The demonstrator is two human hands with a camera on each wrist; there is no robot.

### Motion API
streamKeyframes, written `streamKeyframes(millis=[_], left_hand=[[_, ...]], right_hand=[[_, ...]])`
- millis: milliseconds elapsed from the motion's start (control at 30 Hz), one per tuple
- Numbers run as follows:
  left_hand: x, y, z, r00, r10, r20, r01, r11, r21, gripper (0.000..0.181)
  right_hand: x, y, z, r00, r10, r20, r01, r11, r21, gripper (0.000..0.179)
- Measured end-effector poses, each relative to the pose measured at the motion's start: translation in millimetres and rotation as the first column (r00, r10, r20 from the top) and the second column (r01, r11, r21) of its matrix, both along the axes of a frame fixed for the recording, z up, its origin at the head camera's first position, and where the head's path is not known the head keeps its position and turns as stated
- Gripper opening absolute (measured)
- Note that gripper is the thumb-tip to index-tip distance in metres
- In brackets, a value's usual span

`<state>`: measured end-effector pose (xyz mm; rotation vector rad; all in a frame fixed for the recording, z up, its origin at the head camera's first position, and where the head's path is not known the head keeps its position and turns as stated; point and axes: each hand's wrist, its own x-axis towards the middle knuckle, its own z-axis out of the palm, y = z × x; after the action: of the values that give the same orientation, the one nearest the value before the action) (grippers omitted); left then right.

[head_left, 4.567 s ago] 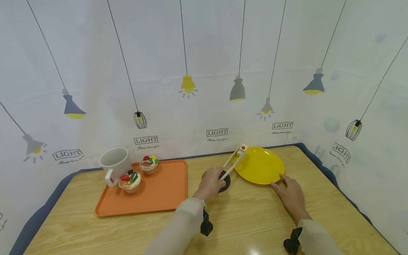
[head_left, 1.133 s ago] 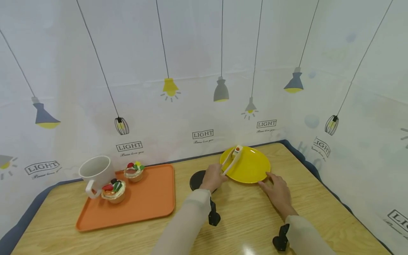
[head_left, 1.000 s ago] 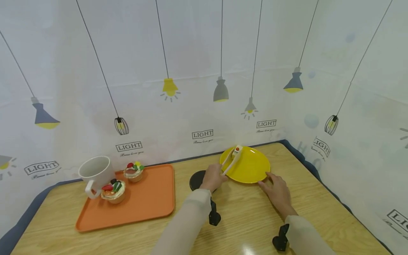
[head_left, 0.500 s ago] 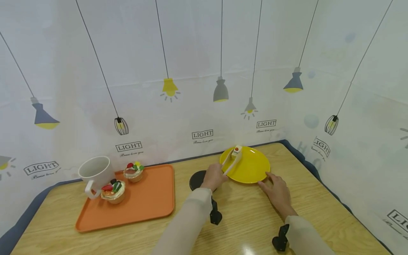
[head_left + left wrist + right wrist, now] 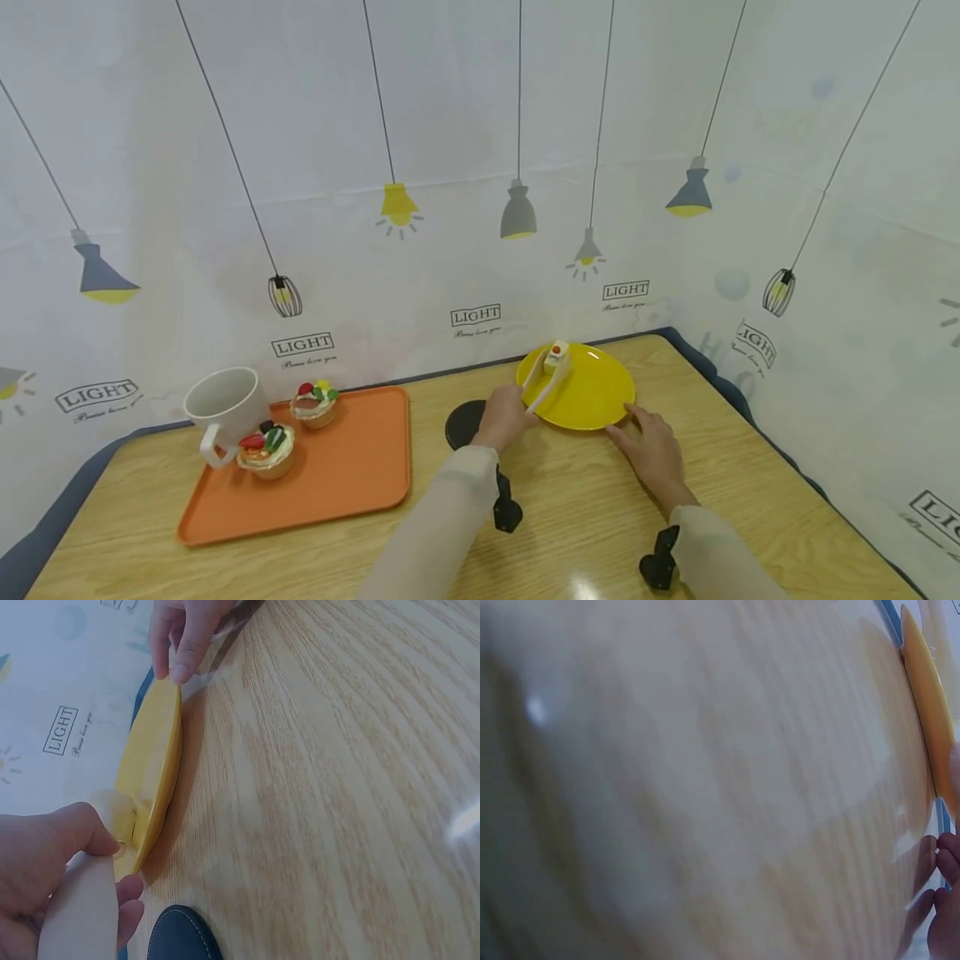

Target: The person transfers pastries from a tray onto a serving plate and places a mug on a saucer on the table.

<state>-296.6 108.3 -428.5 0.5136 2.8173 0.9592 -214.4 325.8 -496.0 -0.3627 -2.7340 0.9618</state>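
Note:
In the head view my left hand (image 5: pixel 504 417) grips a pair of pale tongs (image 5: pixel 553 390), whose two arms point away toward a small white cake (image 5: pixel 557 358) topped with a red dot. The cake sits on the left part of a round yellow plate (image 5: pixel 600 393), with a tong tip on either side of it. At the plate's near right rim is my right hand (image 5: pixel 654 450). The left wrist view shows that hand's thumb and fingers pinching the rim. There, the thick end of the tongs lies in my left palm, and the cake is mostly hidden.
A black round coaster (image 5: pixel 461 423) lies partly behind my left hand. Farther left, an orange tray (image 5: pixel 352 471) bears a white mug (image 5: pixel 225 404) and two fruit tarts, one near (image 5: pixel 267 452) and one far (image 5: pixel 315 406). A printed cloth wall (image 5: pixel 465 250) borders the table's back.
Several seconds ago the tongs held the cake at the plate's left edge; now it sits on the plate and the tong arms have spread and lowered slightly. My right hand stays at the rim.

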Motion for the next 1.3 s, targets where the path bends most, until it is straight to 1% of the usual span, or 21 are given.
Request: streamKeyframes(millis=[333, 433, 667, 800, 933, 1033, 1300], left_hand=[[2.0, -5.7, -1.5, 1.000, -0.015, -0.021, 0.016, 0.999, 0.034, 0.023], [2.8, -7.4, -1.3, 1.000, -0.008, -0.015, 0.009, 0.999, 0.039, 0.025], [4.5, -12.4, -2.4, 1.000, 0.016, 0.020, -0.017, 0.997, 0.069, 0.026], [5.6, -15.6, -3.6, 1.000, 0.015, 0.023, -0.016, 0.997, 0.082, 0.027], [6.8, -18.0, -3.7, 1.000, 0.014, 0.009, -0.015, 0.998, 0.067, 0.031], [7.5, -19.5, -3.4, 1.000, 0.013, 0.013, -0.014, 0.998, 0.055, 0.032], [8.4, -25.4, -5.7, 1.000, -0.019, 0.024, 0.017, 0.998, 0.056, 0.030]], right_hand=[[-1.2, -3, 0.5, 1.000, 0.002, -0.006, -0.002, 1.000, 0.015, 0.068], [-1.6, -3, 0.3, 1.000, 0.003, -0.003, -0.003, 1.000, 0.009, 0.068], [-1.9, -4, 0.2, 1.000, 0.009, -0.001, -0.009, 1.000, 0.003, 0.069], [-2.0, -4, 0.6, 1.000, 0.005, 0.007, -0.005, 1.000, -0.001, 0.070], [-1.9, -2, 0.0, 1.000, -0.001, 0.013, 0.001, 1.000, 0.002, 0.073], [-1.6, -1, -1.0, 1.000, 0.001, 0.012, -0.001, 1.000, 0.005, 0.074], [-1.0, 0, -1.3, 1.000, 0.004, 0.014, -0.004, 1.000, 0.004, 0.073]])
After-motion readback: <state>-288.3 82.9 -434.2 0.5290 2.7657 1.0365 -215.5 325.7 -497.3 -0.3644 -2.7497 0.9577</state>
